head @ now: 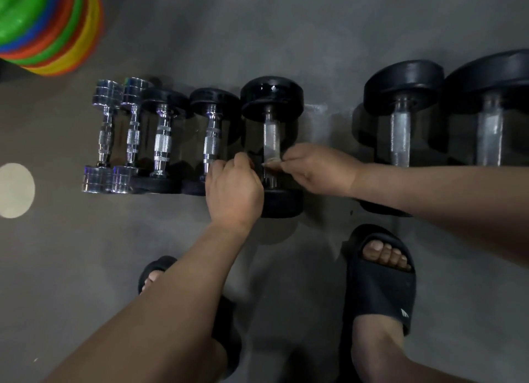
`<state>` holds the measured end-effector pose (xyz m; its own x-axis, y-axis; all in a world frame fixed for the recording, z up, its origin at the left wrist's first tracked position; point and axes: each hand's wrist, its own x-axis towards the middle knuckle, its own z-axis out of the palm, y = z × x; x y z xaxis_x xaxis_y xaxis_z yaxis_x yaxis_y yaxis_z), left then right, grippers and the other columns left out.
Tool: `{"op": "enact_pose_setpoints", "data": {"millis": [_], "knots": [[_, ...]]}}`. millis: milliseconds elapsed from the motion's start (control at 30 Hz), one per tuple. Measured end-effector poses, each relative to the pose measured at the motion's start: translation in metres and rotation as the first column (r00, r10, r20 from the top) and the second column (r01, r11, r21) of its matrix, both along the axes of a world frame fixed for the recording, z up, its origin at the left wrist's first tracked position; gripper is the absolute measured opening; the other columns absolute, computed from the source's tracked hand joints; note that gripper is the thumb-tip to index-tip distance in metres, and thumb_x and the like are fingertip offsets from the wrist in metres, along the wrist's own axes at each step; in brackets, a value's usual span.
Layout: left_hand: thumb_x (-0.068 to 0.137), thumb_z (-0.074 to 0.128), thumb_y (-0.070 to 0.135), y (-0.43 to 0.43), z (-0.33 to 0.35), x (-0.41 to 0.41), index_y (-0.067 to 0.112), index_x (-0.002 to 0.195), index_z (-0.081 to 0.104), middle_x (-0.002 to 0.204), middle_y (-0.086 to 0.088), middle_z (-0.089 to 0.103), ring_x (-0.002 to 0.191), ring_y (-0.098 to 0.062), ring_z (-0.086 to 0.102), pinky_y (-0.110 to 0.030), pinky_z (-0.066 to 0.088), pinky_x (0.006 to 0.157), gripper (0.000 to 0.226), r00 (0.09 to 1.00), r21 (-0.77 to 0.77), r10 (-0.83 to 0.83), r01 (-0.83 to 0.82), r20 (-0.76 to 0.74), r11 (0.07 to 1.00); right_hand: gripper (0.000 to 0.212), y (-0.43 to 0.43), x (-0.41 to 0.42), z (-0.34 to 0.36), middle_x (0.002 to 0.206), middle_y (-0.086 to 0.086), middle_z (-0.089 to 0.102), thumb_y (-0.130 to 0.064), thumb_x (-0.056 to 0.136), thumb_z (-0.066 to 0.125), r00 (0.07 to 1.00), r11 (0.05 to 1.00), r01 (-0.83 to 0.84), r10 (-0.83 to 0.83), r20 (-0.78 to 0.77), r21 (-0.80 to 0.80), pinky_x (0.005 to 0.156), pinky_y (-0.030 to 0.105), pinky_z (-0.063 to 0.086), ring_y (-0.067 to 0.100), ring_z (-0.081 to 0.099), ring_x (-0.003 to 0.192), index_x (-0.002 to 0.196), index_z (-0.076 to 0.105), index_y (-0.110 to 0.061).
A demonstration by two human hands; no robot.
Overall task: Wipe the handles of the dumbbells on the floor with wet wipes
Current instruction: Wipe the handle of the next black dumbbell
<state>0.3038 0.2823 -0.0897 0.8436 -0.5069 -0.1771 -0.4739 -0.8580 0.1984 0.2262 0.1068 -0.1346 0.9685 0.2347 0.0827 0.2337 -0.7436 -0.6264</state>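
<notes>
Head view: we see the middle dumbbell (272, 96) lying on the floor (286, 38) at centre, a wipe (272, 162) across its handle (271, 133). Our left hand (234, 187) pinches the wipe from 9 o'clock, the right hand (313, 170) from 3 o'clock.

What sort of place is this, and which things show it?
Probably a gym or workout room: dumbbells lined up on a grey floor, plus stacked coloured discs, likely training cones.

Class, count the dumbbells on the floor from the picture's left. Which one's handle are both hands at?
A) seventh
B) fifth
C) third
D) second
B: the left hand and right hand meet at the handle of the fifth dumbbell, the right hand pinching a wipe against it.
</notes>
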Motion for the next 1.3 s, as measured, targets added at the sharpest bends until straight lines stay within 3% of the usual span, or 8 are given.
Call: {"op": "enact_pose_setpoints", "data": {"millis": [100, 200, 333, 433, 667, 900, 1133, 1300], "knots": [[0.091, 0.046, 0.007, -0.001, 0.002, 0.000, 0.004, 0.099, 0.065, 0.093, -0.021, 0.068, 0.098, -0.042, 0.054, -0.047, 0.039, 0.088, 0.021, 1.000, 0.014, -0.003, 0.004, -0.030, 1.000, 0.045, -0.010, 0.021, 0.003, 0.085, 0.007, 0.057, -0.015, 0.100, 0.039, 0.977, 0.974, 0.213, -0.215, -0.011, -0.071, 0.064, 0.038, 0.049, 0.026, 0.054, 0.074, 0.142, 0.054, -0.021], [0.092, 0.045, 0.008, -0.001, 0.003, 0.000, 0.004, 0.100, 0.064, 0.094, -0.021, 0.068, 0.099, -0.042, 0.054, -0.047, 0.038, 0.088, 0.022, 0.999, 0.030, -0.012, 0.013, -0.037, 0.999, 0.041, -0.002, 0.029, -0.002, 0.082, -0.002, 0.055, -0.017, 0.102, 0.051, 0.844, 0.843, 0.534, -0.527, -0.101, 0.065, 0.063, 0.040, 0.049, 0.016, 0.051, 0.071, 0.141, 0.058, -0.026], [0.091, 0.046, 0.007, -0.001, 0.002, 0.001, 0.004, 0.099, 0.064, 0.092, -0.021, 0.069, 0.098, -0.042, 0.054, -0.048, 0.039, 0.088, 0.020, 1.000, 0.026, -0.010, 0.010, -0.015, 1.000, 0.042, 0.016, 0.003, -0.005, 0.074, -0.005, 0.064, -0.015, 0.098, 0.056, 0.832, 0.825, 0.544, -0.506, -0.228, 0.156, 0.067, 0.027, 0.049, 0.011, 0.058, 0.068, 0.139, 0.059, -0.024], [0.091, 0.046, 0.007, 0.000, 0.000, 0.000, 0.005, 0.098, 0.063, 0.091, -0.021, 0.068, 0.098, -0.042, 0.054, -0.048, 0.040, 0.088, 0.019, 1.000, 0.028, -0.007, 0.007, -0.009, 1.000, 0.035, 0.021, -0.013, 0.002, 0.098, -0.005, 0.077, -0.016, 0.094, 0.063, 0.802, 0.805, 0.565, -0.484, -0.351, 0.181, 0.075, 0.016, 0.048, 0.000, 0.066, 0.083, 0.128, 0.068, -0.022], [0.094, 0.042, 0.009, -0.001, 0.004, 0.000, 0.006, 0.106, 0.061, 0.102, -0.020, 0.068, 0.105, -0.041, 0.053, -0.046, 0.037, 0.091, 0.023, 0.999, 0.054, -0.025, 0.027, -0.040, 0.998, 0.017, 0.018, 0.040, 0.009, 0.091, -0.008, 0.076, -0.026, 0.094, 0.065, 0.455, 0.425, 0.881, -0.634, -0.625, 0.209, 0.088, 0.024, 0.051, 0.010, 0.069, 0.094, 0.085, 0.079, -0.024], [0.092, 0.042, 0.007, -0.001, 0.009, 0.000, 0.007, 0.108, 0.059, 0.107, -0.019, 0.068, 0.108, -0.041, 0.053, -0.046, 0.038, 0.090, 0.023, 0.997, 0.093, -0.017, 0.024, -0.074, 0.995, 0.018, 0.025, 0.002, 0.018, 0.080, 0.011, 0.074, -0.017, 0.093, 0.066, 0.499, 0.601, 0.780, -0.432, -0.752, 0.173, 0.070, 0.032, 0.053, 0.010, 0.060, 0.068, 0.086, 0.076, -0.004], [0.089, 0.046, 0.015, 0.005, 0.028, 0.006, 0.007, 0.111, 0.056, 0.116, -0.015, 0.062, 0.115, -0.035, 0.045, -0.045, 0.043, 0.095, 0.026, 0.968, -0.018, 0.049, -0.055, -0.248, 0.998, 0.016, -0.006, -0.004, 0.060, 0.101, 0.011, 0.072, -0.009, 0.099, 0.059, 0.600, 0.565, 0.726, -0.241, -0.763, 0.392, 0.085, 0.033, 0.060, 0.018, 0.069, 0.091, 0.111, 0.070, -0.012], [0.087, 0.048, 0.012, 0.003, 0.045, -0.001, 0.011, 0.100, 0.058, 0.104, -0.011, 0.065, 0.111, -0.033, 0.050, -0.043, 0.047, 0.093, 0.017, 0.941, -0.211, 0.053, -0.129, -0.333, 0.969, 0.022, -0.019, -0.018, 0.088, 0.093, 0.012, 0.069, 0.008, 0.095, 0.052, 0.602, 0.395, 0.774, -0.214, -0.770, 0.495, 0.085, 0.035, 0.060, 0.024, 0.069, 0.091, 0.103, 0.067, -0.005]]}}
